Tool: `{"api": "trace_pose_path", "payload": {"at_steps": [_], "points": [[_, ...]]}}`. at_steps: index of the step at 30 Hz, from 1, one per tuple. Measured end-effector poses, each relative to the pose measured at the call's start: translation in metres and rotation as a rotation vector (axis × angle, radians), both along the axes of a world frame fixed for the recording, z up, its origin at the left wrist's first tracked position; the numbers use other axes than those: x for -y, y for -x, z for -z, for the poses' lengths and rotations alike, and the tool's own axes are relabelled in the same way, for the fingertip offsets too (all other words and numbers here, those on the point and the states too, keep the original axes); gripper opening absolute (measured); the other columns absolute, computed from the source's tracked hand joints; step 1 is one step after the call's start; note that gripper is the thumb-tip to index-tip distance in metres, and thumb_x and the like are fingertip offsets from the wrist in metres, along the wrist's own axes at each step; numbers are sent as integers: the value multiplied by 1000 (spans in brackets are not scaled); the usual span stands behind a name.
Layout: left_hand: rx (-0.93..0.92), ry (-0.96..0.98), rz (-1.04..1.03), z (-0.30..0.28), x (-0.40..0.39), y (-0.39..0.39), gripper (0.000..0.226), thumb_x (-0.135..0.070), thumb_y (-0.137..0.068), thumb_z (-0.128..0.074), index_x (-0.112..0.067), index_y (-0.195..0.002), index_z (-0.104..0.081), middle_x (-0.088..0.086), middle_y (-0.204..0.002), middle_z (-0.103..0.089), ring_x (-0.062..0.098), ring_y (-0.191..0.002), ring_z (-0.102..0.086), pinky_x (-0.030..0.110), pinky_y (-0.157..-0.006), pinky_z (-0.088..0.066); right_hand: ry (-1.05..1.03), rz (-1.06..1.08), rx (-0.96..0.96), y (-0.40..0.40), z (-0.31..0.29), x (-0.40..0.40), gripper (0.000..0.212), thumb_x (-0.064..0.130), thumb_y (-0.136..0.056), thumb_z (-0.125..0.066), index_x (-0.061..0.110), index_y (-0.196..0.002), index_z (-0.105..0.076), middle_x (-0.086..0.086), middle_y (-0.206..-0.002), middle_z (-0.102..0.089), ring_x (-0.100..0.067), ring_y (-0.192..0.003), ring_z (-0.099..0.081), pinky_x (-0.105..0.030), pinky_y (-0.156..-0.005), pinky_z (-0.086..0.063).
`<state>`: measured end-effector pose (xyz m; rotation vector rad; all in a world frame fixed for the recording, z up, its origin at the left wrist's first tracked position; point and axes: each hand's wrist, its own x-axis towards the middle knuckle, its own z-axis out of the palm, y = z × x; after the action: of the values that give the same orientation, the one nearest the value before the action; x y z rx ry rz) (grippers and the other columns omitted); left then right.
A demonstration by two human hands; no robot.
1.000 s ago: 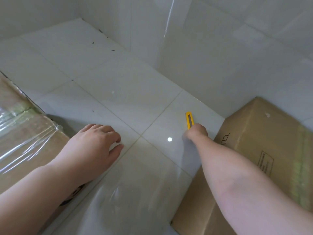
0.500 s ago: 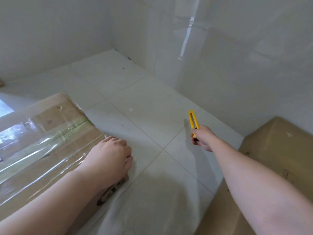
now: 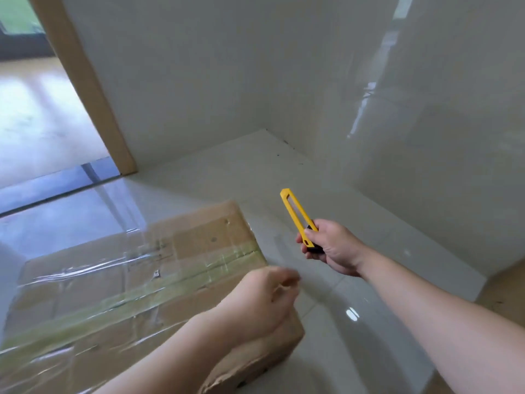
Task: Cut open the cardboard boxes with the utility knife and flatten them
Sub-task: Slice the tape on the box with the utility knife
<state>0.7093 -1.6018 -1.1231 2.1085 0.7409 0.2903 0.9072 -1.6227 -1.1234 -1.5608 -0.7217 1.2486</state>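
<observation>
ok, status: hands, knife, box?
Right hand grips utility knife, held clear above the floor. Left hand at the near corner of the taped box, blurred. Box uncut. Nothing in the way.

Box [image 3: 136, 282]: matt brown cardboard, wrapped in glossy, wrinkled clear tape; torn, rough edge at its near corner. Knife [image 3: 298, 216]: smooth yellow plastic casing with a black end. Floor [image 3: 355, 336] and wall [image 3: 426, 137]: glossy, reflective pale tile. Doorframe [image 3: 82, 81]: matt tan wood.
</observation>
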Motion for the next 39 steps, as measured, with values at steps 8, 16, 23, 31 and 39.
{"api": "trace_pose_path", "payload": {"at_steps": [8, 16, 23, 31, 39], "points": [[855, 1112, -407, -47, -59, 23, 46, -43, -99, -34, -9, -115, -61, 6, -105, -68, 20, -89, -66, 40, -82, -49, -206, -208, -537, 108, -45, 17, 26, 14, -90, -50, 3, -112, -59, -21, -97, -54, -20, -65, -59, -24, -48, -46], [1123, 1292, -269, -50, -53, 33, 37, -37, -92, -45, -10, -113, -57, 0, -89, -63, 13, -79, -68, 29, -86, -52, -307, -309, -545, 120, -57, 27, 22, 7, -94, -47, -9, -106, -56, -21, -91, -64, -21, -69, -63, -23, -57, -51], [1154, 1322, -314, -45, -49, 37, 34, -33, -91, -46, -7, -109, -58, 4, -88, -65, 17, -83, -68, 33, -95, -49, -219, -211, -200, 130, -56, 16, 35, 37, -90, -50, 4, -80, -57, -14, -64, -61, -22, -46, -56, -26, -44, -45], [971, 1269, -287, -41, -46, 38, 45, -41, -89, -48, -11, -121, -56, 4, -94, -63, 13, -66, -67, 23, -40, -50, -283, -232, -352, 129, -48, 10, 21, 19, -95, -52, 3, -100, -65, -20, -79, -56, -21, -60, -58, -28, -60, -51], [937, 1175, -284, -33, -47, 30, 39, -44, -90, -48, -16, -106, -68, 2, -90, -71, 15, -83, -50, 28, -66, -45, -325, -148, -302, 129, -44, 9, 22, 25, -92, -53, 9, -87, -66, -14, -70, -58, -20, -52, -55, -26, -51, -49]]}}
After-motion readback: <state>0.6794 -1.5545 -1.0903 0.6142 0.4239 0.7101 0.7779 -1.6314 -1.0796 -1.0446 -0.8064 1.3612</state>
